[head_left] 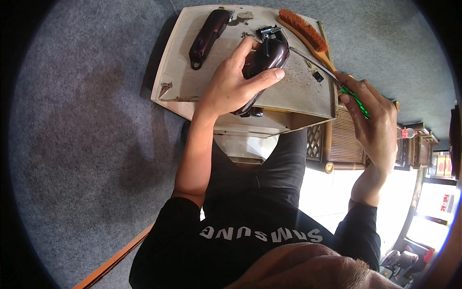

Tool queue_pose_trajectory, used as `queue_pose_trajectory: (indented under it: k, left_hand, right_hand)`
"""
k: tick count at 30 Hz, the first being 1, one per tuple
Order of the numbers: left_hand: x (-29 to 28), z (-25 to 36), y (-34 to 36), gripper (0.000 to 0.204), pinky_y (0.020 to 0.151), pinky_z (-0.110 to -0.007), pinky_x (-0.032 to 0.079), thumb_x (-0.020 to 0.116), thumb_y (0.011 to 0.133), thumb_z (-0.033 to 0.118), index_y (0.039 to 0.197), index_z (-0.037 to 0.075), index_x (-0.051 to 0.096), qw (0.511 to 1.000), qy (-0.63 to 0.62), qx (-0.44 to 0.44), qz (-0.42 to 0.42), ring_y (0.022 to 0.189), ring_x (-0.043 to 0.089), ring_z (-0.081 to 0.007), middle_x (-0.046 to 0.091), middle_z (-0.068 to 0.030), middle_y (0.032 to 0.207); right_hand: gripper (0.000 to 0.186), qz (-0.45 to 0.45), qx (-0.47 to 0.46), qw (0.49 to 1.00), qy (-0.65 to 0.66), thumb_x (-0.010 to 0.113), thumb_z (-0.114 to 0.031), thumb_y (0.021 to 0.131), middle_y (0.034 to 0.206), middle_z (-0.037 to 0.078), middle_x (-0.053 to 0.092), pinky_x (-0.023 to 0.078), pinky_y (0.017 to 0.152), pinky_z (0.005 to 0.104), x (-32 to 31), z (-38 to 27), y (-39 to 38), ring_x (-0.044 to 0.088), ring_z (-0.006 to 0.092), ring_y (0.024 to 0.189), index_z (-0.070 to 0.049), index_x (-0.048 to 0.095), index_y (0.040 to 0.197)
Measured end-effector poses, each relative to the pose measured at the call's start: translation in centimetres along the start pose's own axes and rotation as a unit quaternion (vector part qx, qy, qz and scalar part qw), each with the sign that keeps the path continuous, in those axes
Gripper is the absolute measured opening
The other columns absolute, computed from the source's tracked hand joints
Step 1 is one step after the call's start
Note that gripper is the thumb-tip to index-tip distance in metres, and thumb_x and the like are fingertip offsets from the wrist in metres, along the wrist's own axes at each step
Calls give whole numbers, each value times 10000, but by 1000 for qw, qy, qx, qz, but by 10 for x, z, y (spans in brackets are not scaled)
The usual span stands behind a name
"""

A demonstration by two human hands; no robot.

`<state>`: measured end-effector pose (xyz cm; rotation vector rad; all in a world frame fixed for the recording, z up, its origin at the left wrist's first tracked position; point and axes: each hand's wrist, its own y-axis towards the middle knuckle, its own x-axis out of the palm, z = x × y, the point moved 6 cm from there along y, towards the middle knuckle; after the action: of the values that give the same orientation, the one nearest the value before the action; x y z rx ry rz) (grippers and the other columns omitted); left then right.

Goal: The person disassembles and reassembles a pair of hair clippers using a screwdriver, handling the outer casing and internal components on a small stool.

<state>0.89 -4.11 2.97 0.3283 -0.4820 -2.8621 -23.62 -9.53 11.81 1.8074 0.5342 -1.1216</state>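
My left hand (236, 86) grips a dark glossy hair clipper (267, 60) with its metal blade head pointing away from me, over a small worn whitish wooden cabinet (183, 86). My right hand (373, 115) holds a screwdriver with a green handle (356, 100); its long shaft reaches to the side of the clipper near the head. A second dark clipper (209, 38) lies at the back left of the cabinet top. An orange-bristled brush (308, 33) with a wooden handle lies at the back right. Small dark loose parts (318, 76) lie beside the screwdriver shaft.
The cabinet has an open compartment (308, 120) below its top, facing my lap. Grey carpet-like surface (86, 144) surrounds the left side. Bamboo furniture (351, 125) with a bottle (408, 133) stands at the right, beside bright windows (428, 226).
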Motion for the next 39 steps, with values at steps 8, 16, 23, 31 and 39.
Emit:
queue_pose_trajectory:
  k: [8,16,23,31,39]
  left_hand:
    - [1,-2,1,415,697,-228,460,810,952,278,1202,39,581,1000,5,22,6,802,609,-74,683,-44,942]
    - [-1,-2,1,419,676,-232,459,811,950,280,1198,36,577,998,17,64,22,782,610,-78,684,-52,926]
    - [-1,-4,0,437,691,-247,485,813,944,304,1199,37,579,1000,7,6,14,786,629,-93,690,-64,922]
    - [0,-3,1,441,716,-240,497,814,942,316,1198,37,589,999,10,29,23,800,639,-94,702,-66,936]
    - [-1,-4,1,418,710,-238,480,816,944,291,1191,40,590,999,8,34,22,793,619,-78,698,-50,929]
  right_hand:
    - [243,-15,104,994,14,818,-141,917,966,130,738,624,678,396,-1,10,3,776,275,828,-10,620,972]
    - [247,27,14,994,-101,815,-211,929,904,62,745,611,610,338,-9,-2,4,766,173,742,-45,677,1048]
    - [264,36,43,998,-35,784,-263,953,871,54,757,620,624,327,-4,3,4,774,177,733,-52,690,1081]
    - [298,14,32,998,-52,837,-206,898,944,92,756,590,604,343,-4,6,0,777,199,805,-32,659,1062]
    - [266,31,62,998,2,852,-198,878,932,68,753,586,593,330,1,9,0,753,172,732,-38,686,1011]
